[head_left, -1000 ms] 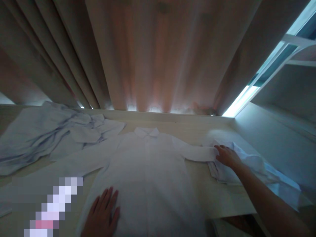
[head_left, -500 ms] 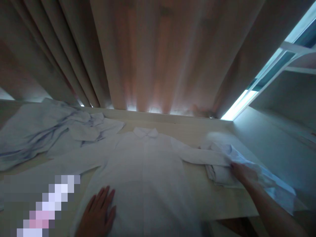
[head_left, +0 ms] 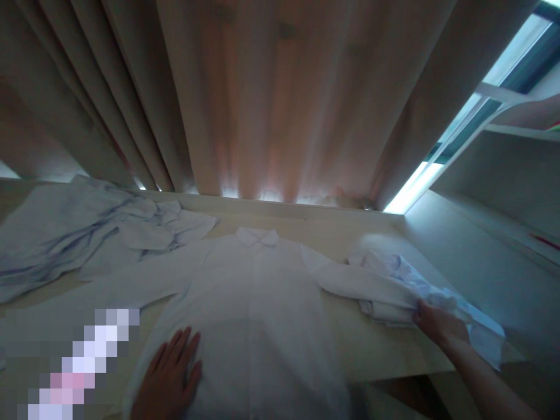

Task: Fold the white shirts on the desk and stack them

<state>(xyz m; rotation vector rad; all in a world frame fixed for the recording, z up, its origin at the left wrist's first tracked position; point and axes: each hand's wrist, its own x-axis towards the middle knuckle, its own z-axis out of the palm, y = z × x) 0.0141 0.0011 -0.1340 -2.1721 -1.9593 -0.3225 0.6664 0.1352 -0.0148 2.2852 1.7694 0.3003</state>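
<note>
A white button-front shirt (head_left: 262, 303) lies spread on the table, its collar at the far side and its sleeves stretched out left and right. My left hand (head_left: 168, 373) rests flat on the shirt's lower left side, fingers extended. At the right, my right hand (head_left: 437, 324) pinches the end of the right sleeve, which crosses in front of a pile of white clothes (head_left: 389, 265). The cuff is partly hidden by my fingers.
More crumpled white clothes (head_left: 87, 227) lie at the back left of the pale table (head_left: 345, 344). Brown curtains (head_left: 271, 105) hang behind. A shelf unit (head_left: 472, 227) stands along the right. A pixelated patch covers part of the lower left.
My right hand has drawn the sleeve end slightly to the right and toward me. My left hand stays flat on the shirt. The view has shifted a little.
</note>
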